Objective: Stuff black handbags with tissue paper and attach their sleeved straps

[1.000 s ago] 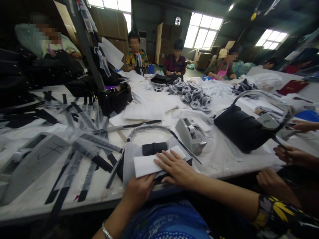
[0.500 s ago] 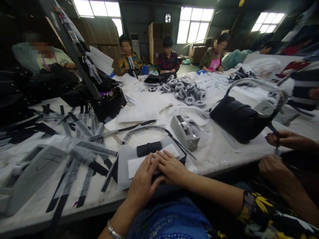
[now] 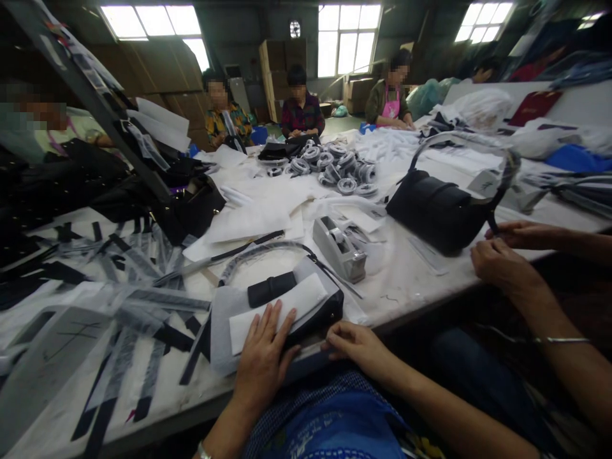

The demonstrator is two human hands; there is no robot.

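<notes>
In front of me a black handbag (image 3: 315,325) lies on the table, partly covered by a grey-white wrapping sheet (image 3: 220,319). Its strap (image 3: 248,253), wrapped in clear film, arches behind it. On top rests a folded white sheet (image 3: 306,294), with a black flap tab (image 3: 271,289) showing just beyond. My left hand (image 3: 265,344) presses flat on the near part of that sheet, fingers stretched out. By the table's front edge, close to the bag's lower right side, is my right hand (image 3: 354,347). Its fingers are curled closed, and whatever they may hold is hidden.
A grey tape dispenser (image 3: 338,248) stands behind the bag, another (image 3: 52,357) at left. Film-wrapped black straps (image 3: 138,319) lie scattered there. At right, a co-worker's hands (image 3: 507,255) work at a second black handbag (image 3: 435,210). Wrapped coils (image 3: 335,166) are heaped farther back.
My right hand has come off the white sheet and drawn back to the table edge, its fingers curling. My left hand stays on the sheet. The view has shifted slightly right.
</notes>
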